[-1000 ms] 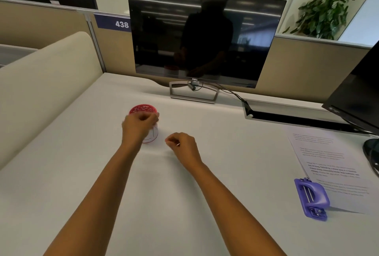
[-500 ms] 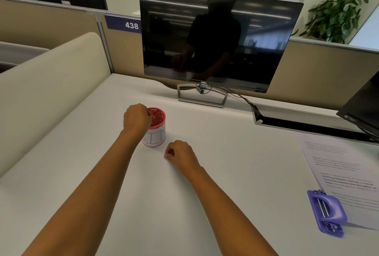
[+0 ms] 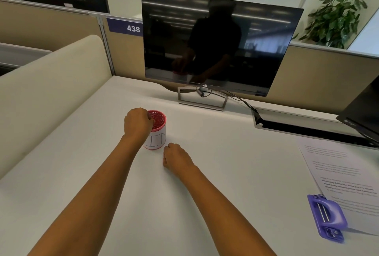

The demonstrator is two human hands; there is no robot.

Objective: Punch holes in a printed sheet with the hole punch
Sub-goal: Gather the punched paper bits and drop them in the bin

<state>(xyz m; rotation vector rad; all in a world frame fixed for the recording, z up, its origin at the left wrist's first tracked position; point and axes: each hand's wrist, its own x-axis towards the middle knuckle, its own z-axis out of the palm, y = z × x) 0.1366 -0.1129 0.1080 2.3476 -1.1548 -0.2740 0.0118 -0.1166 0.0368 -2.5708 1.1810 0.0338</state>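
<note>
Purple hole punch (image 3: 326,217) sat nearest me on the printed sheet (image 3: 346,182) at right, my right hand (image 3: 178,158) clenched on the desk (image 3: 82,173), my left hand (image 3: 137,123) curled over the red-rimmed cup (image 3: 156,130), its grip I could not tell.

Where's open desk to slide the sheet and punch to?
Free: the wide bare stretch between the right hand and the printed sheet, and the near desk between the forearms. Crowded: the right edge, where the hole punch sits on the sheet, and around the red cup under the left hand.
</note>
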